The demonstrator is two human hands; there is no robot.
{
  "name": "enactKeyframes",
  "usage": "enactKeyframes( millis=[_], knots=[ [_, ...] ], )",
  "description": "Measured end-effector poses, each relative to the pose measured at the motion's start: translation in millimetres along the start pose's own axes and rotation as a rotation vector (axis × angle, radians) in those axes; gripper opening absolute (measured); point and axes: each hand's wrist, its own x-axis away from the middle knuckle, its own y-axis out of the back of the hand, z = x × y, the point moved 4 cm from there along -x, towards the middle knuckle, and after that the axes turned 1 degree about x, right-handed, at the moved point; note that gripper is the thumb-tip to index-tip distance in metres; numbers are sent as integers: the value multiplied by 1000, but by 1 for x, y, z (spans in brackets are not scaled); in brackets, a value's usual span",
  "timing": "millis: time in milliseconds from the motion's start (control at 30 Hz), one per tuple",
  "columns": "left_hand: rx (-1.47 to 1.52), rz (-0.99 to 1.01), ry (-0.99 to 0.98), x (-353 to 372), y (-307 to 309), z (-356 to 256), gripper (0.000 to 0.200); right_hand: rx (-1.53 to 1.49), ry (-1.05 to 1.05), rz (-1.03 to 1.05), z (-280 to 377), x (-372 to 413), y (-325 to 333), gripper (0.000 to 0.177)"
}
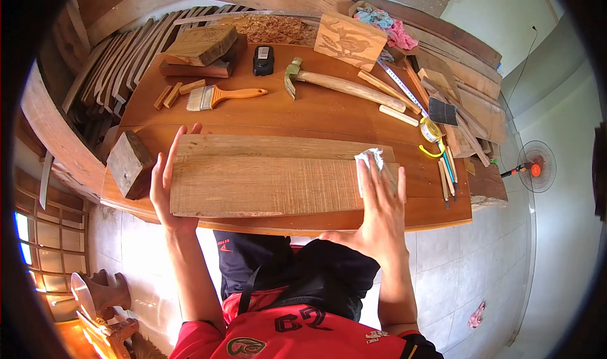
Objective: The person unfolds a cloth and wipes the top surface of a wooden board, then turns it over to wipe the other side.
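Observation:
A long wooden board (265,179) with visible grain lies crosswise before me, at the table's front edge. My left hand (165,188) holds its left end, the palm against the end and the fingers reaching up past the far corner. At the right end, my right hand (380,210) presses a crumpled white cloth or tissue (369,155) onto the board's face. Its fingers are nearly straight over the cloth, with the thumb stretched to the left. Part of the cloth is hidden under the fingers. Left of my left hand stands a dark wooden block (130,164).
On the brown table (316,120) lie a paintbrush (218,97), a claw hammer (341,87), a black device (263,60), a tape measure (431,131), several pencils (449,169) and sandpaper (442,111). A carved bird panel (351,41) and stacked wood blocks (201,46) stand behind.

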Motion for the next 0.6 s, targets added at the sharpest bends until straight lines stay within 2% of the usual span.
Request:
enactKeyframes(
  millis=[100, 200, 300, 467, 600],
  knots=[
    [101, -70, 31, -1, 9, 9, 79, -40, 18, 48, 17, -6, -4, 148],
    [392, -116, 87, 2, 12, 23, 77, -70, 61, 66, 34, -12, -10, 145],
    [557, -110, 196, 12, 14, 27, 79, -84, 108, 97, 50, -17, -12, 142],
    [303, -121, 197, 14, 17, 26, 80, -204, 205, 115, 69, -19, -18, 130],
    [189, -72, 179, 15, 14, 27, 80, -165, 195, 137, 67, -10, -14, 129]
  ],
)
